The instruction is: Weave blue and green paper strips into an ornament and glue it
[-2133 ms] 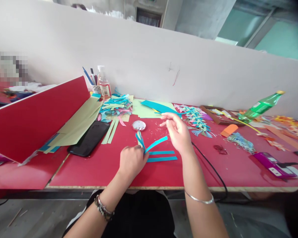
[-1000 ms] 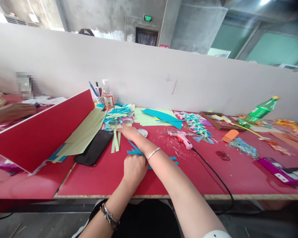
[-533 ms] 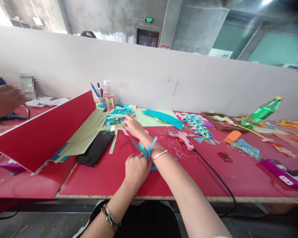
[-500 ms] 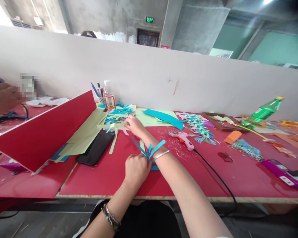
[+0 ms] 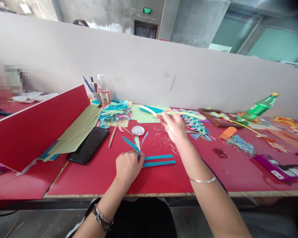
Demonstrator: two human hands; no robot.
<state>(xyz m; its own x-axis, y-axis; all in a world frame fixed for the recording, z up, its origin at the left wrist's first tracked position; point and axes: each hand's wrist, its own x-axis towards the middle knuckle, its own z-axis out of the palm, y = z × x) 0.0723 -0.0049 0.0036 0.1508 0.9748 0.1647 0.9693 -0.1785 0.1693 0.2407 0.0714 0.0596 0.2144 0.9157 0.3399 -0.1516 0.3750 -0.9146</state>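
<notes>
Blue and pale green paper strips (image 5: 130,143) fan upward from the closed left hand (image 5: 129,165), which grips them above the red surface (image 5: 89,180). Between its 1 and 2 o'clock, the right hand (image 5: 172,127) pinches a long pale green strip (image 5: 188,114) that sticks out on both sides of the narrowed fingers. Two flat blue strips (image 5: 161,163) lie at the left hand's 3 o'clock; a round white dish (image 5: 138,128) with dark specks sits between 12 and 1, a heap of cut paper (image 5: 116,112) near 11, and a black phone (image 5: 88,146) at 10. From the right hand, a woven paper piece (image 5: 196,125) lies close by at 3 o'clock, a tangle of dark red thread (image 5: 220,152) at 4, and a tilted green bottle (image 5: 259,108) farther off between 2 and 3.
</notes>
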